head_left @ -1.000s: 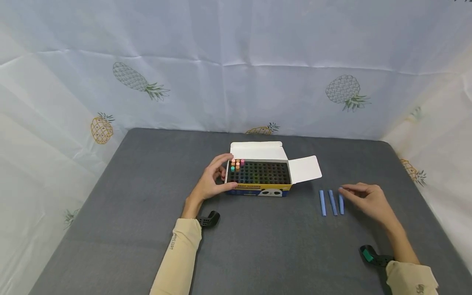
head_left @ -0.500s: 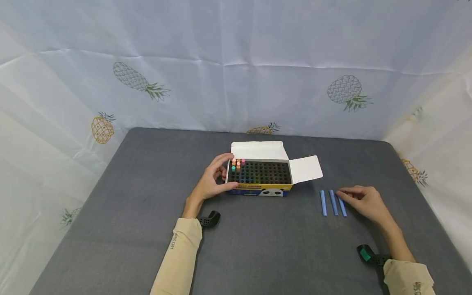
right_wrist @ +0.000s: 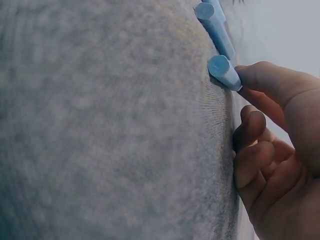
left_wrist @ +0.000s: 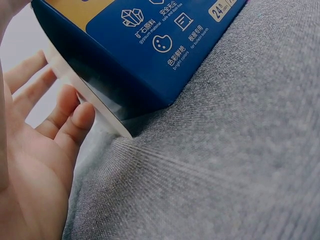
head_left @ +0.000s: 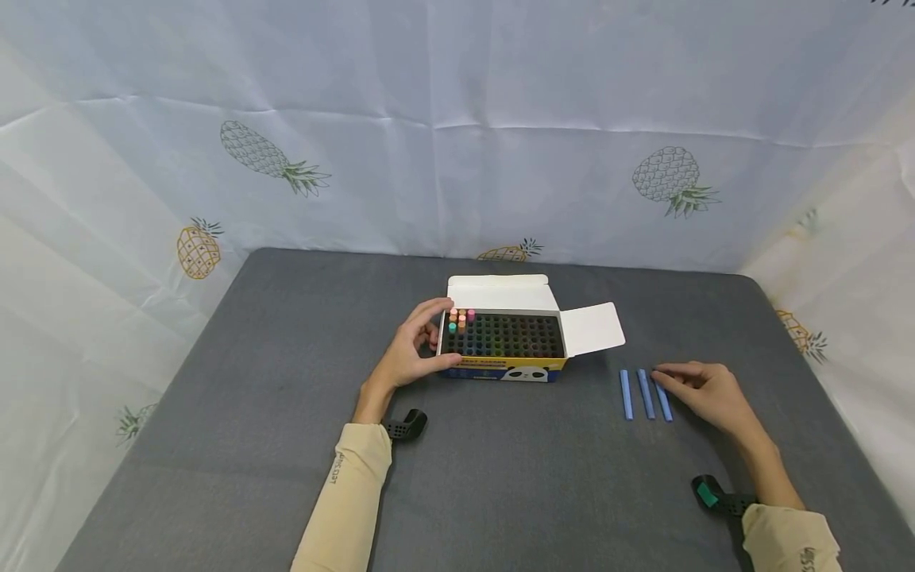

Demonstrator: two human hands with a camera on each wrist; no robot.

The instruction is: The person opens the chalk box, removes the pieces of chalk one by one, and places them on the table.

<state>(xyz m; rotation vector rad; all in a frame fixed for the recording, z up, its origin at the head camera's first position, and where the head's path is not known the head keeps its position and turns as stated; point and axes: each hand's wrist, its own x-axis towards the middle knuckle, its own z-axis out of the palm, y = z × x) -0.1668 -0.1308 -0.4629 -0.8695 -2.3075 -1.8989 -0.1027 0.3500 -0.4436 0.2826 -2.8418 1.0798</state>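
At mid-table my left hand (head_left: 407,353) grips the left end of a blue and yellow chalk box (head_left: 500,370), thumb at the front and fingers at the back. Its top is open, showing a dark grid of holes with several coloured chalks (head_left: 461,318) in the left corner. To the right, three blue chalk sticks lie side by side: a left one (head_left: 626,395), a middle one (head_left: 646,395) and a slanted right one (head_left: 665,407). My right hand (head_left: 708,393) pinches the far end of the right stick (right_wrist: 223,71) between thumb and finger, the stick still on the cloth.
The box's white lid (head_left: 500,291) stands up at the back and a white side flap (head_left: 592,327) sticks out right. A grey cloth (head_left: 515,477) covers the table. A white curtain with pineapple prints (head_left: 457,159) hangs behind and at both sides.
My right hand has shifted slightly left, and the far end of the right chalk stick has swung left with it. Over the last half second little has moved. My left hand stays on the box.
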